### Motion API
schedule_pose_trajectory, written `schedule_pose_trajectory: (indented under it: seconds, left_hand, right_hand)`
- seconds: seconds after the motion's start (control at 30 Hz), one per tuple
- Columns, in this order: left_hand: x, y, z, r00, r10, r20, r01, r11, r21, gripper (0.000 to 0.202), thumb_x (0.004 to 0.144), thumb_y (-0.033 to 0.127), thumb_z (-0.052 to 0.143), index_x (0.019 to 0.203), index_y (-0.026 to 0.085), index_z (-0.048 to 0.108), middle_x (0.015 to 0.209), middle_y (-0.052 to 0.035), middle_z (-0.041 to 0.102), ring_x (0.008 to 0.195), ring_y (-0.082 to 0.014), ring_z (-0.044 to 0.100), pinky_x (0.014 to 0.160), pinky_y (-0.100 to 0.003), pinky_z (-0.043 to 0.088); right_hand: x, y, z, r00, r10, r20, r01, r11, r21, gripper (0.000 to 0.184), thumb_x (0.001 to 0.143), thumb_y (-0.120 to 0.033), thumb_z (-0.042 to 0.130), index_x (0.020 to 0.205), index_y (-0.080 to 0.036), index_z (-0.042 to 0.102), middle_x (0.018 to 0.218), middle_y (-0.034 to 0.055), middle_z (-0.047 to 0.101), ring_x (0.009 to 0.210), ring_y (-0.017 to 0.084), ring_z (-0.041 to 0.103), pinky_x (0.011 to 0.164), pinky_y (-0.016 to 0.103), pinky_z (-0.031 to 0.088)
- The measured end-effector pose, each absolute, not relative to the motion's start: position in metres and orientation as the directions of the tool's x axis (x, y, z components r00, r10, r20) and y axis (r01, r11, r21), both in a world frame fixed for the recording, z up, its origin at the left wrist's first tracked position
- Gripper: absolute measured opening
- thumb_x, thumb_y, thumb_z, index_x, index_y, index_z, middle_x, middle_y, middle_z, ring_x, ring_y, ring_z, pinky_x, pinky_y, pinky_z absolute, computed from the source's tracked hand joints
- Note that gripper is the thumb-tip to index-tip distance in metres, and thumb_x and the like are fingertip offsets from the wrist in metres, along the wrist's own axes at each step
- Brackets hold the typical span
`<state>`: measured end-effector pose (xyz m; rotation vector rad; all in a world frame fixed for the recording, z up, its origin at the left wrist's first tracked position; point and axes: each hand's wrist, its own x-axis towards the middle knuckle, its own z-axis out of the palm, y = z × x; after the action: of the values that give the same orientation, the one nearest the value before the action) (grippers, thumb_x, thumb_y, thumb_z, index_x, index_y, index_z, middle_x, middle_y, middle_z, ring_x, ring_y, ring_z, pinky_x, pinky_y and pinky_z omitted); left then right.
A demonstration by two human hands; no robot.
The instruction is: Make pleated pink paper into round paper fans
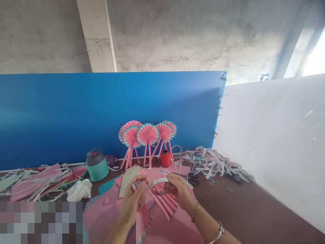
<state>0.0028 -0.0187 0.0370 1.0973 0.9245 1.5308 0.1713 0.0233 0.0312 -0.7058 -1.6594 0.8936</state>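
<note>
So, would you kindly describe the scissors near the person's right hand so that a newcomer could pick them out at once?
Find the blue board at the back, with pink paper fans against it. Just beyond the person's right hand lie scissors, black finger loops on the brown surface, blades over the pink paper, apart from the heap of curled paper strips.

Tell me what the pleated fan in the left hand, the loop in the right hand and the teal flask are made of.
The pleated fan in the left hand looks like matte pink paper, given its crisp folds. The loop in the right hand seems a thin paper strip, bent smoothly. The teal flask looks like smooth plastic with a soft sheen, though it could be coated metal.
</note>
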Motion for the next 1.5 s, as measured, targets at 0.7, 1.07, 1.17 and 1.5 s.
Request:
schedule_pose_trajectory:
  seconds: [0.7,1.07,1.17,1.5]
  left_hand:
    - [0.018,-0.020,0.032,-0.089,0.996,0.020,-0.457,-0.059,0.887,0.057,0.062,0.040,0.078,0.110,0.016,0.058,0.043,0.0143,0.031,0.035,-0.0017,0.019,0.036,-0.016,0.018]
    - [0.016,-0.018,0.036,-0.200,0.977,0.069,-0.540,-0.169,0.825,0.044,0.078,0.033,0.060,0.118,0.016,0.056,0.076,-0.0024,0.065,0.059,-0.0113,0.048,0.063,-0.026,0.043]
    - [0.013,-0.016,0.033,-0.279,0.952,0.125,-0.462,-0.248,0.852,0.049,0.076,0.036,0.066,0.121,0.020,0.054,0.087,-0.0030,0.066,0.076,-0.0156,0.056,0.074,-0.028,0.044]
    - [0.012,-0.027,0.041,-0.233,0.938,0.256,-0.369,-0.328,0.870,0.057,0.077,0.032,0.070,0.128,0.030,0.045,0.099,-0.0010,0.061,0.079,-0.0138,0.058,0.075,-0.027,0.047]
  right_hand:
    - [0.142,-0.001,0.013,-0.367,0.630,0.684,0.374,0.774,-0.511,0.019,0.091,-0.019,0.041,0.073,-0.020,0.048,0.072,0.0023,0.056,0.070,0.017,0.050,0.068,0.031,0.039]
    - [0.149,0.003,0.012,-0.178,0.744,0.644,0.234,0.668,-0.707,0.029,0.094,-0.025,0.031,0.066,-0.023,0.028,0.057,-0.0051,0.029,0.051,0.012,0.029,0.048,0.027,0.026]
    - [0.147,-0.003,0.019,-0.246,0.741,0.625,0.222,0.670,-0.708,0.028,0.095,-0.027,0.030,0.068,-0.023,0.033,0.059,-0.0043,0.034,0.052,0.012,0.032,0.049,0.026,0.028]
    - [0.148,-0.014,0.029,-0.421,0.658,0.624,0.361,0.753,-0.551,0.029,0.097,-0.024,0.027,0.072,-0.021,0.041,0.066,-0.0003,0.051,0.059,0.014,0.042,0.058,0.027,0.032]
